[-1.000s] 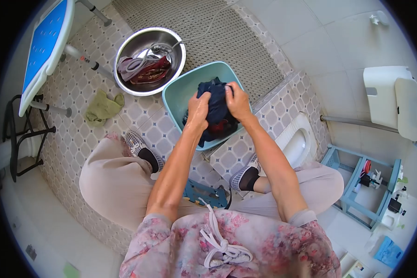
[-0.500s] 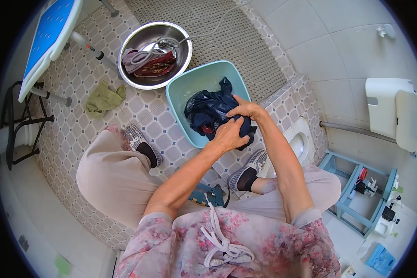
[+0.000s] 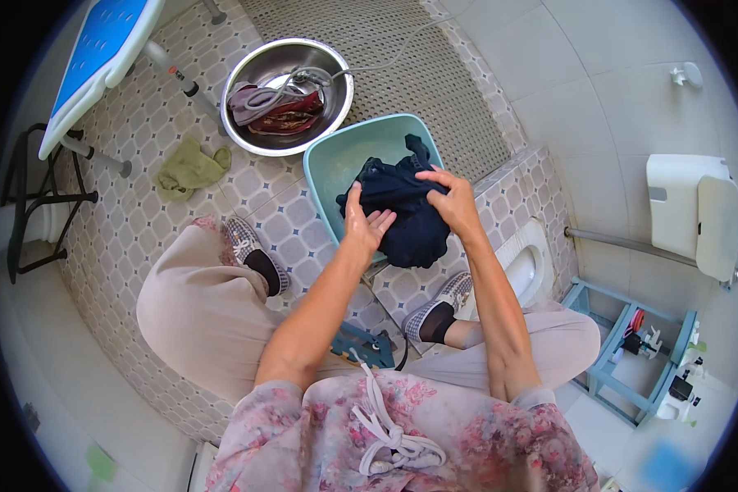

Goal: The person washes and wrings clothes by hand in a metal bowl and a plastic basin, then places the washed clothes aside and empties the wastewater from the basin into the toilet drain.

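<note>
A dark navy garment (image 3: pixel 402 201) lies bunched in a light teal basin (image 3: pixel 320 184), its near part hanging over the front rim. My left hand (image 3: pixel 367 220) is at the garment's left edge, palm turned up and fingers spread, gripping nothing. On the right side, my right hand (image 3: pixel 455 201) pinches the cloth between thumb and fingers. Part of the garment hides the basin's near rim. A little water seems to lie in the bottom, though I cannot tell how much.
A steel bowl (image 3: pixel 336 115) holds maroon cloth (image 3: pixel 291 115) and a shower hose. An olive cloth (image 3: pixel 193 168) lies on the tiles. A blue-seated shower chair (image 3: pixel 107 49) stands left, a squat toilet (image 3: pixel 525 266) and teal rack (image 3: pixel 631 348) right. A perforated mat (image 3: pixel 385 57) lies behind.
My left hand has let go of the cloth and shifted left, opening palm up. The garment has spread out and now droops further over the near rim. My right hand stays on it.
</note>
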The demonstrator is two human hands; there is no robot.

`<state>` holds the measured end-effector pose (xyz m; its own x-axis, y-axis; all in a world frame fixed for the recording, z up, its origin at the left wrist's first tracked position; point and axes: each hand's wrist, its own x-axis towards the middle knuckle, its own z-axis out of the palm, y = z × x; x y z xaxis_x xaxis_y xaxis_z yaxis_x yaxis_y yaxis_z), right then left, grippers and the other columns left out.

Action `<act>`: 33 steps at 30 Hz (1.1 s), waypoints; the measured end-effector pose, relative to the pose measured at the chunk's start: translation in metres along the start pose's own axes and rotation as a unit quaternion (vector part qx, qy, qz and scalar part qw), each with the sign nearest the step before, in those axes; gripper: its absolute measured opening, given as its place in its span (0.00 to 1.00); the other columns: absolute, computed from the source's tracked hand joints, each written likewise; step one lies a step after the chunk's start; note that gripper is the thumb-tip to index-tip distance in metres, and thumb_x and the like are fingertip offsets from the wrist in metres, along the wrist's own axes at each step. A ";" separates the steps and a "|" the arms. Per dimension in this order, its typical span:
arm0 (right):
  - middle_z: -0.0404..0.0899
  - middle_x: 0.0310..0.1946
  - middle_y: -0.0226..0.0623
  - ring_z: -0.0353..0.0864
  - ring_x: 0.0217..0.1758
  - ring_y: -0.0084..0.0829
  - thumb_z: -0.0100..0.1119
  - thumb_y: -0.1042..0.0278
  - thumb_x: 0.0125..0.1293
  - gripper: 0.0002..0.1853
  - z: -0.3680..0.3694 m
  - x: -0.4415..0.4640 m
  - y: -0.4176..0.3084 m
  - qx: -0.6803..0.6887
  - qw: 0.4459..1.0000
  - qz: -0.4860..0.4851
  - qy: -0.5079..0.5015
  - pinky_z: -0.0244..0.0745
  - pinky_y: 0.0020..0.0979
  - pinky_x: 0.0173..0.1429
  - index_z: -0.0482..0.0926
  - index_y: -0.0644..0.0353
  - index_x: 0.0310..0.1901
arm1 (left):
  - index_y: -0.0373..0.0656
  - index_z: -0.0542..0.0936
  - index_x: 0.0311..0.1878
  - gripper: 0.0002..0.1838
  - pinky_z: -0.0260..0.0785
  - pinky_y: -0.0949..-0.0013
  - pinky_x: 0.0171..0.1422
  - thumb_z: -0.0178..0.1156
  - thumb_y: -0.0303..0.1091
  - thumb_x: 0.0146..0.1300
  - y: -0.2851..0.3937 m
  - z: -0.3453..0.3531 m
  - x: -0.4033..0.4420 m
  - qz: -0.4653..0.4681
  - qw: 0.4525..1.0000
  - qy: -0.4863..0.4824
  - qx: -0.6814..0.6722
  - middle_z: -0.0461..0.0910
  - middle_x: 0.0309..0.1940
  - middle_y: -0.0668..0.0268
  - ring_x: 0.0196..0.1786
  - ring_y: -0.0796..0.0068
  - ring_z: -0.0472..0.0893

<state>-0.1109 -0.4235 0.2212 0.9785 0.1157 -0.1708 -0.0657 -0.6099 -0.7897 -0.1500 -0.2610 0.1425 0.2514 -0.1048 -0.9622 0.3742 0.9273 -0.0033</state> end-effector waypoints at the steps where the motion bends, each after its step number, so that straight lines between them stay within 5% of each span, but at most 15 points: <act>1: 0.79 0.58 0.59 0.79 0.64 0.43 0.59 0.76 0.46 0.21 -0.001 -0.006 -0.006 0.000 0.999 -0.034 -0.006 0.71 0.32 0.67 0.88 0.55 0.45 | 0.36 0.71 0.65 0.41 0.73 0.45 0.65 0.63 0.62 0.61 0.008 0.001 0.004 -0.021 0.997 -0.072 0.021 0.72 0.63 0.47 0.64 0.45 0.75; 6: 0.83 0.51 0.52 0.82 0.57 0.47 0.61 0.74 0.46 0.17 0.019 -0.035 -0.063 -0.075 0.983 -0.143 -0.091 0.74 0.38 0.66 0.86 0.56 0.42 | 0.41 0.76 0.63 0.37 0.75 0.46 0.63 0.57 0.66 0.64 0.032 0.012 0.009 -0.125 0.925 -0.354 0.067 0.80 0.55 0.52 0.55 0.53 0.82; 7: 0.82 0.50 0.51 0.81 0.56 0.48 0.62 0.73 0.46 0.20 0.030 -0.043 -0.067 -0.084 0.977 -0.166 -0.105 0.75 0.39 0.64 0.84 0.56 0.46 | 0.43 0.81 0.56 0.32 0.78 0.47 0.58 0.60 0.63 0.64 0.031 0.013 0.004 -0.082 0.923 -0.364 0.093 0.84 0.47 0.55 0.47 0.56 0.85; 10: 0.80 0.44 0.46 0.80 0.53 0.49 0.64 0.69 0.49 0.23 0.057 -0.058 -0.080 -0.106 0.975 -0.158 -0.114 0.77 0.43 0.59 0.82 0.54 0.51 | 0.45 0.82 0.54 0.24 0.80 0.56 0.54 0.57 0.55 0.67 0.027 -0.013 0.037 -0.080 0.930 -0.332 0.138 0.85 0.47 0.58 0.43 0.61 0.86; 17: 0.79 0.32 0.46 0.82 0.30 0.49 0.60 0.59 0.65 0.10 0.116 -0.045 -0.053 -0.172 0.977 -0.127 0.025 0.80 0.47 0.36 0.80 0.56 0.33 | 0.45 0.82 0.53 0.22 0.80 0.57 0.51 0.57 0.52 0.68 0.001 -0.062 0.072 0.032 0.945 -0.321 0.053 0.85 0.44 0.59 0.41 0.61 0.86; 19: 0.81 0.29 0.50 0.82 0.33 0.54 0.57 0.59 0.67 0.13 0.117 -0.022 -0.027 -0.156 0.982 -0.095 0.052 0.78 0.49 0.37 0.80 0.59 0.31 | 0.45 0.82 0.53 0.21 0.81 0.57 0.50 0.56 0.52 0.68 -0.001 -0.056 0.070 0.066 0.962 -0.257 0.064 0.85 0.44 0.59 0.40 0.61 0.86; 20: 0.82 0.29 0.53 0.82 0.33 0.56 0.55 0.57 0.68 0.15 0.116 -0.010 -0.012 -0.132 0.985 -0.084 0.076 0.78 0.51 0.38 0.81 0.59 0.31 | 0.45 0.81 0.53 0.18 0.80 0.55 0.50 0.56 0.46 0.68 0.003 -0.045 0.065 0.031 0.983 -0.152 0.101 0.84 0.44 0.59 0.43 0.61 0.85; 23: 0.83 0.33 0.56 0.83 0.38 0.57 0.49 0.56 0.71 0.19 0.092 0.015 0.010 -0.173 0.979 0.086 0.059 0.76 0.48 0.43 0.83 0.61 0.33 | 0.41 0.79 0.53 0.18 0.80 0.51 0.50 0.60 0.40 0.64 -0.005 -0.023 0.072 -0.009 0.984 -0.108 0.141 0.83 0.45 0.55 0.44 0.59 0.85; 26: 0.82 0.32 0.57 0.83 0.39 0.54 0.50 0.56 0.71 0.18 0.087 0.014 0.049 -0.109 0.987 0.090 0.078 0.77 0.42 0.45 0.84 0.61 0.34 | 0.37 0.81 0.46 0.15 0.82 0.54 0.49 0.60 0.38 0.63 -0.002 -0.006 0.032 0.006 0.979 -0.093 0.181 0.85 0.42 0.54 0.38 0.57 0.86; 27: 0.85 0.36 0.53 0.85 0.45 0.44 0.52 0.53 0.72 0.19 0.083 0.012 0.059 -0.076 0.989 0.118 0.046 0.76 0.37 0.51 0.83 0.62 0.38 | 0.36 0.81 0.46 0.14 0.82 0.54 0.48 0.61 0.36 0.61 -0.006 -0.007 0.034 0.018 0.979 -0.099 0.175 0.85 0.41 0.55 0.38 0.58 0.86; 30: 0.85 0.44 0.49 0.83 0.52 0.42 0.58 0.48 0.69 0.22 0.065 0.014 0.091 0.004 0.996 0.087 -0.006 0.74 0.37 0.59 0.82 0.63 0.47 | 0.35 0.82 0.45 0.14 0.82 0.55 0.47 0.66 0.31 0.56 -0.012 -0.007 0.030 0.048 0.977 -0.120 0.170 0.85 0.39 0.57 0.38 0.59 0.86; 31: 0.79 0.58 0.45 0.76 0.62 0.36 0.63 0.45 0.66 0.34 0.054 0.026 0.120 0.089 0.982 0.135 -0.102 0.67 0.33 0.67 0.72 0.62 0.65 | 0.35 0.82 0.45 0.15 0.82 0.56 0.47 0.67 0.31 0.55 -0.011 -0.003 0.017 0.047 0.975 -0.130 0.174 0.85 0.39 0.58 0.38 0.60 0.86; 33: 0.75 0.62 0.45 0.74 0.65 0.37 0.64 0.45 0.66 0.39 0.030 0.024 0.099 0.260 0.929 0.238 -0.109 0.64 0.33 0.70 0.64 0.59 0.72 | 0.33 0.81 0.47 0.19 0.81 0.61 0.48 0.69 0.30 0.52 -0.020 -0.001 0.018 0.081 0.961 -0.170 0.204 0.84 0.40 0.58 0.40 0.62 0.86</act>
<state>-0.0994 -0.4577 0.1207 0.7556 0.1202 -0.6439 -0.6218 -0.1774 -0.7628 -0.1539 -0.2814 0.1246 0.5868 -0.1462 -0.7964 0.6072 0.7301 0.3134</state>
